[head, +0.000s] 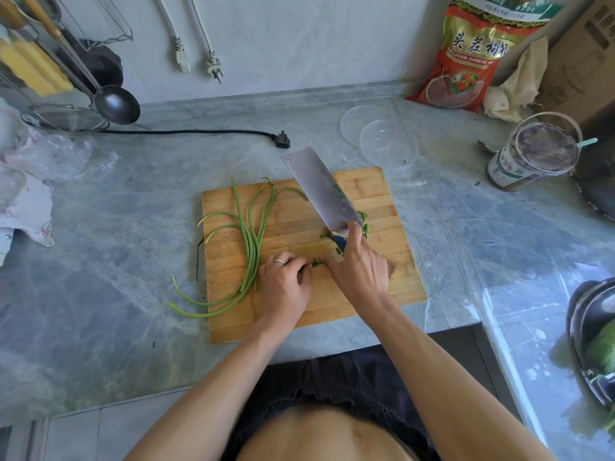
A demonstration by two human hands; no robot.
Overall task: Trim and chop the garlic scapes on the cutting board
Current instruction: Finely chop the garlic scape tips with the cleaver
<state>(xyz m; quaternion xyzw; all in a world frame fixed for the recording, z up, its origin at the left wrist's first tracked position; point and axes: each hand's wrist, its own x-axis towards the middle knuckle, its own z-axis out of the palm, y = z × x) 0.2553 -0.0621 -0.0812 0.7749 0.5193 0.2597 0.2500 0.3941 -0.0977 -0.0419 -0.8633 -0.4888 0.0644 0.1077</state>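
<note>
Green garlic scapes point(252, 242): about six.

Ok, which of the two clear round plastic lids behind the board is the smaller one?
The nearer clear round lid, overlapping the front right edge of the larger lid; it lies closest to the wooden cutting board.

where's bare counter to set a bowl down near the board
Free: counter between the cutting board and the jar, and left of the board below the plastic bag. Crowded: behind the board, with clear lids and black plug.
</note>
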